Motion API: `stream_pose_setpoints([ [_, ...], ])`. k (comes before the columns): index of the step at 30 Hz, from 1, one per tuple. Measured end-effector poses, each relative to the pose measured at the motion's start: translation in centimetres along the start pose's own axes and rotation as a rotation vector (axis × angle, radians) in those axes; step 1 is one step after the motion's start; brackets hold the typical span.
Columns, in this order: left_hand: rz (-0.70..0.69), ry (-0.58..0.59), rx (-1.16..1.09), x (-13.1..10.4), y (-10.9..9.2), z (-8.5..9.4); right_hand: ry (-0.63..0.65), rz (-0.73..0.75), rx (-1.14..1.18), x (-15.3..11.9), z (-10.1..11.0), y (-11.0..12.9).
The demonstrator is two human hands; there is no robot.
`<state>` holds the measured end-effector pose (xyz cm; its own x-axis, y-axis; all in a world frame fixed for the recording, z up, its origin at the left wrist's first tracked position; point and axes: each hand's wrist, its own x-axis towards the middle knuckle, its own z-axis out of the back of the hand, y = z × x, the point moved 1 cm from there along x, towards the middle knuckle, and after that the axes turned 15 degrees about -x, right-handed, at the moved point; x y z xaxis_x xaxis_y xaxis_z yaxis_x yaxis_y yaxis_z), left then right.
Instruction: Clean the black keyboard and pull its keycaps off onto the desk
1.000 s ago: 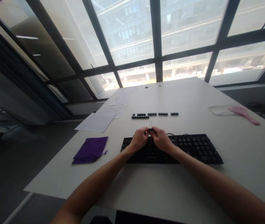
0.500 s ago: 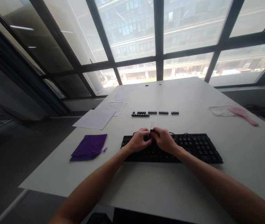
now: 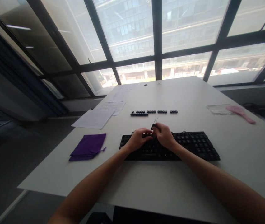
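Observation:
A black keyboard (image 3: 193, 144) lies near the table's front edge, partly hidden under both hands. My right hand (image 3: 164, 135) is closed on a small black tool (image 3: 154, 126) with two thin wires pointing up and away, tilted to the right. Beside it, my left hand (image 3: 139, 139) rests over the keyboard, fingers bent together near the right fingertips; whatever they may hold is too small to make out. Beyond the keyboard, several loose black keycaps (image 3: 139, 114) stand in rows on the table.
A purple cloth pouch (image 3: 87, 147) lies left of the keyboard on the white table (image 3: 132, 186). Paper sheets (image 3: 94, 118) are behind it. At the right are a pink brush (image 3: 241, 114) and a clear plastic bag (image 3: 218, 109). Tall windows rise behind.
My right hand has lifted slightly with the black tool, whose wires now lean right instead of upright. My left hand has barely moved. The view has shifted a little.

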<state>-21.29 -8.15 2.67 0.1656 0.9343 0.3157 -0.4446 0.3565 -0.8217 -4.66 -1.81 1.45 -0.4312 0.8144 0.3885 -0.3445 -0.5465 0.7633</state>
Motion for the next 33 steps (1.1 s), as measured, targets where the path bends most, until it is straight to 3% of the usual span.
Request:
stream_pose_setpoints([
  [6, -0.106, -0.150, 0.022, -0.3, -0.4, 0.0, 0.019, -0.006, 0.001, -0.3, -0.2, 0.4],
  [13, -0.266, -0.070, 0.135, -0.6, -0.6, -0.3, 0.018, -0.005, 0.011, 0.0, -0.1, 0.2],
  [20, -0.205, -0.068, 0.124, -0.6, -0.6, -0.2, 0.023, 0.014, 0.007, 0.0, -0.1, 0.2],
  [25, -0.158, -0.177, 0.028, 0.0, -1.2, 0.6, -0.002, -0.029, 0.063, 0.1, -0.2, 0.1],
  [29, -0.043, -0.286, 0.022, 2.4, -0.1, 2.1, -0.015, -0.054, 0.105, 0.2, -0.4, 0.0],
  [33, 0.063, -0.249, 0.108, 6.1, 2.3, 2.9, -0.008, -0.043, 0.100, 0.2, -0.5, -0.1],
])
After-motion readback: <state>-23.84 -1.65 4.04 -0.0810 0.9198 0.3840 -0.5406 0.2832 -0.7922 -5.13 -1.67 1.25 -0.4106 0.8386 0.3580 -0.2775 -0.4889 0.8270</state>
